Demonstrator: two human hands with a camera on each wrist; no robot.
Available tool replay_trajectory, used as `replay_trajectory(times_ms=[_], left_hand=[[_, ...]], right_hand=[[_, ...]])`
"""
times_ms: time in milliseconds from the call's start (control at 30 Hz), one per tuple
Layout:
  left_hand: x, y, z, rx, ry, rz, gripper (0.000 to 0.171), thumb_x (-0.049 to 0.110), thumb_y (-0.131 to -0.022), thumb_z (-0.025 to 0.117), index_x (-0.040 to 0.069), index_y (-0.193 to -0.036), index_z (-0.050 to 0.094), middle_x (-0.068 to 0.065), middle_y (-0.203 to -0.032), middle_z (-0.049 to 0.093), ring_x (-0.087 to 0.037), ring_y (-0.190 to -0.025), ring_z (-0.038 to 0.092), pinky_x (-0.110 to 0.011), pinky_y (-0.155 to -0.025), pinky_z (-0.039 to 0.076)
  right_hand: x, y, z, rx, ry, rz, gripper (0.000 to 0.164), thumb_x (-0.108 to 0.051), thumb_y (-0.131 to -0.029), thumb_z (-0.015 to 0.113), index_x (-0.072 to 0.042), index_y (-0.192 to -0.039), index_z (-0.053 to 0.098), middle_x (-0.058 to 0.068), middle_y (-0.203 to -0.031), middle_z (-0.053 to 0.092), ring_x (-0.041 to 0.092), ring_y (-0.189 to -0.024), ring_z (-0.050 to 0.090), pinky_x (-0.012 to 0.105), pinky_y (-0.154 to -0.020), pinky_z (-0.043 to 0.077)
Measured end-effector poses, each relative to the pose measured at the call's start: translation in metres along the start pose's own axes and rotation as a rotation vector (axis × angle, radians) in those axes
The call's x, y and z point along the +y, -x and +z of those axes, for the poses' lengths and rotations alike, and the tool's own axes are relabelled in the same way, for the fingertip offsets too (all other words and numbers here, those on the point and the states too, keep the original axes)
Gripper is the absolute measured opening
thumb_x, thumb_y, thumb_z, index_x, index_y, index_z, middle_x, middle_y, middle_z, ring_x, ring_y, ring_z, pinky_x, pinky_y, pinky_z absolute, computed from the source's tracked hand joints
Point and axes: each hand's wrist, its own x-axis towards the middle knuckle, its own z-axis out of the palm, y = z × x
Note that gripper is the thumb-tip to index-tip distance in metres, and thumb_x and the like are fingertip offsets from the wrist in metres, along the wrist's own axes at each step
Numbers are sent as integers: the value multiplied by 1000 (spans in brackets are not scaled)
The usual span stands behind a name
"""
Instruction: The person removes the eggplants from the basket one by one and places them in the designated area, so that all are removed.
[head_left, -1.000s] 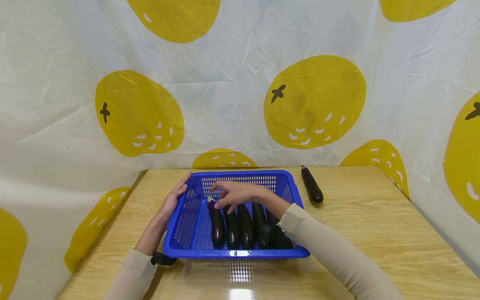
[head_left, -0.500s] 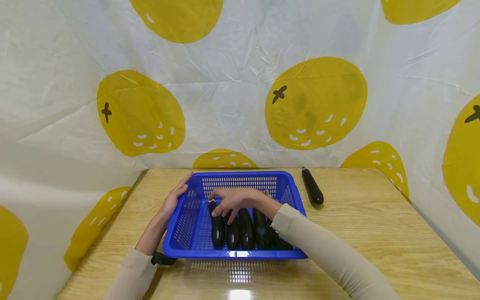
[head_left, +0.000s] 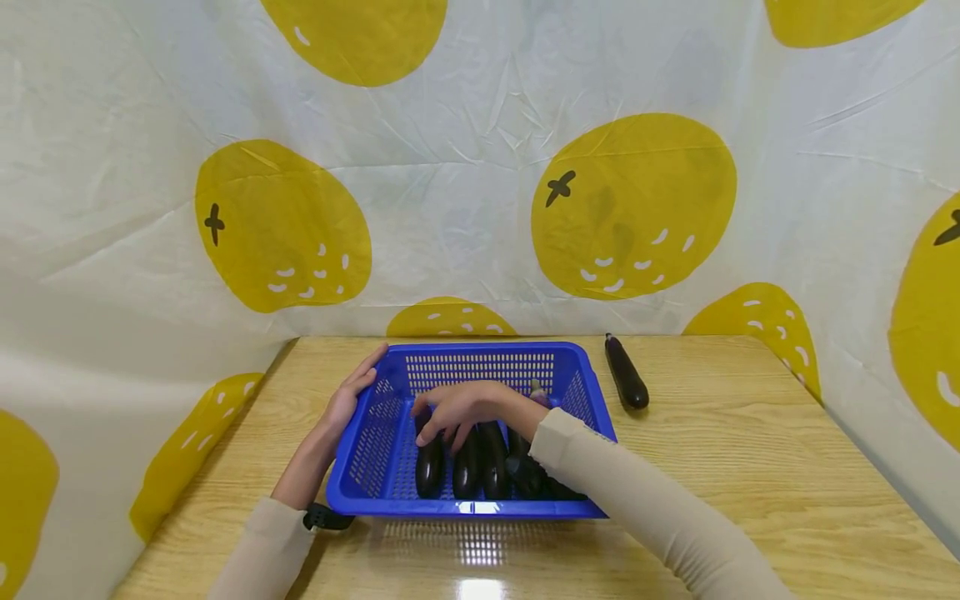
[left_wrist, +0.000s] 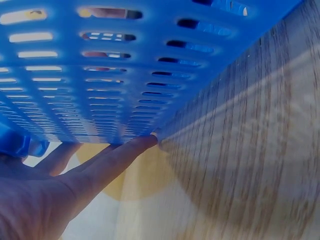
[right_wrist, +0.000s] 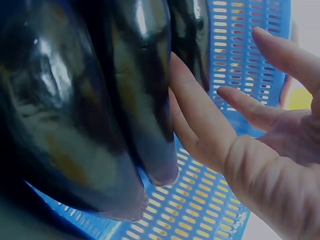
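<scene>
Several dark purple eggplants lie side by side in a blue plastic basket (head_left: 420,507) on the table. My right hand (head_left: 467,404) reaches in and grips the upper end of the leftmost eggplant (head_left: 430,473), covering most of its stem end. In the right wrist view my right hand (right_wrist: 280,172) has its fingers spread on both sides of the far eggplant (right_wrist: 192,37); one finger touches the neighbouring eggplant (right_wrist: 142,95). My left hand (head_left: 348,400) rests against the basket's left side with fingers straight, as the left wrist view also shows (left_wrist: 95,180).
A single eggplant (head_left: 627,373) lies on the wooden table (head_left: 750,450) right of the basket. Behind stands a white cloth (head_left: 450,233) printed with yellow fruit. A black strap (head_left: 327,517) sits at my left wrist; my right sleeve (head_left: 630,492) crosses the basket's right rim.
My right hand has lowered onto the leftmost eggplant and shifted slightly left. That eggplant has moved a little left, widening the gap to its neighbour. The left hand and basket have stayed put.
</scene>
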Motion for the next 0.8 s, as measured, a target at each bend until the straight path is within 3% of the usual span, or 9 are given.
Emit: replay_trajectory(times_ms=[267, 467, 800], left_hand=[[0, -1, -2, -5, 15, 6, 55, 31, -114, 22, 25, -168, 12, -5, -176, 8, -35, -160, 10, -60, -126, 13], [1, -2, -1, -8, 11, 9, 54, 29, -114, 22, 25, -168, 14, -5, -176, 8, -36, -160, 11, -60, -126, 13], [-1, -3, -2, -1, 13, 3, 54, 27, -114, 22, 25, -168, 14, -6, -176, 9, -35, -160, 11, -59, -126, 14]], right_hand=[[-2, -8, 8, 19, -20, 34, 64, -14, -96, 73, -4, -152, 43, 17, -146, 50, 39, -120, 60, 49, -87, 61], [-1, -13, 14, 52, 24, 6, 61, -11, -92, 75, -3, -147, 50, 17, -146, 51, 34, -125, 59, 48, -82, 62], [-3, -16, 23, 105, 49, 0, 57, -9, -88, 80, -1, -139, 55, 16, -125, 59, 28, -103, 64, 48, -79, 62]])
